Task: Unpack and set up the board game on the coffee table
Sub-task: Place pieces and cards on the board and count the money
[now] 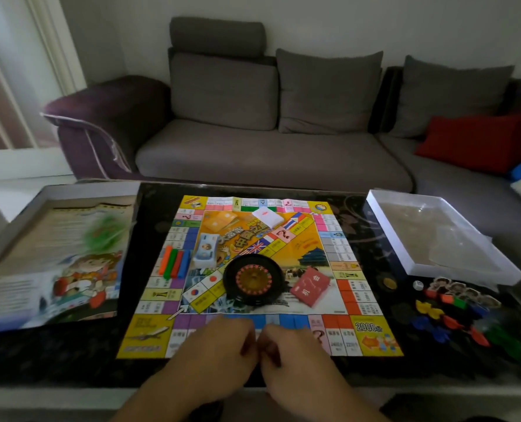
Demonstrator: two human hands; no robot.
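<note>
The colourful game board (365,300) lies unfolded on the dark coffee table (387,367). On the board sit a black roulette wheel (254,278), a red card deck (311,286), a white card deck (267,216), a bundle of coloured sticks (175,261) and a blue-white stack of play money (206,249). My left hand (219,351) and my right hand (286,354) meet knuckle to knuckle over the board's near edge. Their fingers are curled, and anything between them is hidden.
The illustrated box lid (58,260) lies on the table's left end and the white box tray (435,236) on its right end. Character tokens (463,292), coloured plastic pieces (454,324), a die (418,285) and a gold coin (389,282) sit near the tray. A grey sofa (268,159) stands behind.
</note>
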